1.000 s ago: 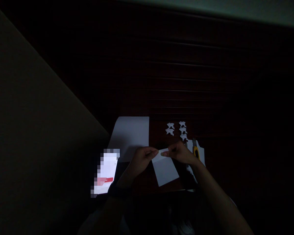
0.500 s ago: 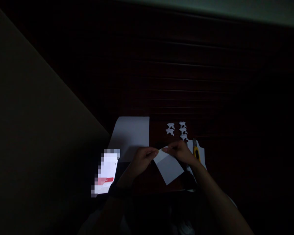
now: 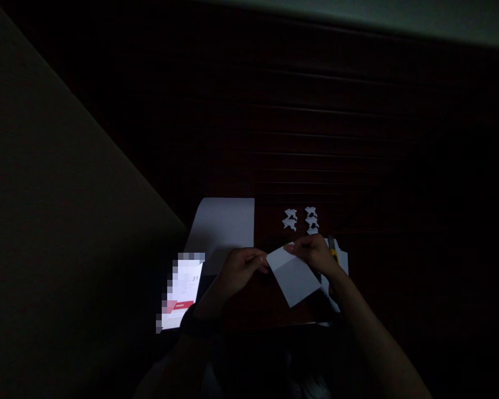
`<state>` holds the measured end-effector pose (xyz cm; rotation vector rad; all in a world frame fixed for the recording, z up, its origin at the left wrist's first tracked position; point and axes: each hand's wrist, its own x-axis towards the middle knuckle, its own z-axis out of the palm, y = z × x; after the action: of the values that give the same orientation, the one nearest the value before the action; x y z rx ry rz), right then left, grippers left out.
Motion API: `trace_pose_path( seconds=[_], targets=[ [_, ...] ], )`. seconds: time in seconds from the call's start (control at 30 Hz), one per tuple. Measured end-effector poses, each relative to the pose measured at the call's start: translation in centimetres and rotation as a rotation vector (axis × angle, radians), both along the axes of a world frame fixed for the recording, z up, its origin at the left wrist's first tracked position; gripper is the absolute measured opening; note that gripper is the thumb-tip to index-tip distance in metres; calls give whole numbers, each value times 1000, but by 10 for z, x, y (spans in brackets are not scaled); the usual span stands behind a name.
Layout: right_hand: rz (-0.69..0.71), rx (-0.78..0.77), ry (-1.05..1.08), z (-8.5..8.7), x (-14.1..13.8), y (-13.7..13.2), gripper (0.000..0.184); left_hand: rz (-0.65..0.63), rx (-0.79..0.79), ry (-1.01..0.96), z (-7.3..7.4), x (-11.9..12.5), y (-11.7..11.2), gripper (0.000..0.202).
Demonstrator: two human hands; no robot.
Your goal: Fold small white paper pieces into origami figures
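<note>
A small white sheet of paper (image 3: 295, 280) with a fold line across its upper part is held tilted over the dark table. My right hand (image 3: 318, 256) pinches its top edge, with the thumb on the near face. My left hand (image 3: 241, 270) has its fingers closed at the sheet's left corner; the exact contact is dim. Beyond my hands lie several small folded paper figures (image 3: 290, 224) in two columns. A yellow-handled utility knife (image 3: 334, 255) lies partly hidden behind my right hand, on some white paper (image 3: 343, 266).
A large white sheet (image 3: 228, 221) lies at the back left. Left of my wrist a lit phone screen (image 3: 185, 293) shows, partly pixelated. A pale wall or panel (image 3: 66, 221) rises on the left. The scene is very dark.
The small sheet and my right hand have moved slightly right. My left fingers have slid off the sheet's face to its corner. My right hand now covers more of the knife.
</note>
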<state>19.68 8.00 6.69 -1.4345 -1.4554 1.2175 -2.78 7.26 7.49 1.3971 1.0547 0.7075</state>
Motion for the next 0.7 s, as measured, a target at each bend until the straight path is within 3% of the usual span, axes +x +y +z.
trace_pose_path(
  seconds=[0.17,0.27,0.4,0.7],
  targets=[
    [-130,79,43,-2,-2,-1,37,195,20,17,-7,-4,2,28],
    [-75,83,5,-3,-14,-3,35,176,36,-36,-8,4,1,30],
    [53,85,-5,-1,-26,-5,32,234,112,64,-11,11,0,29],
    [268,109,-63,-6,-17,-4,18,96,258,192,-17,8,0,33]
  ],
)
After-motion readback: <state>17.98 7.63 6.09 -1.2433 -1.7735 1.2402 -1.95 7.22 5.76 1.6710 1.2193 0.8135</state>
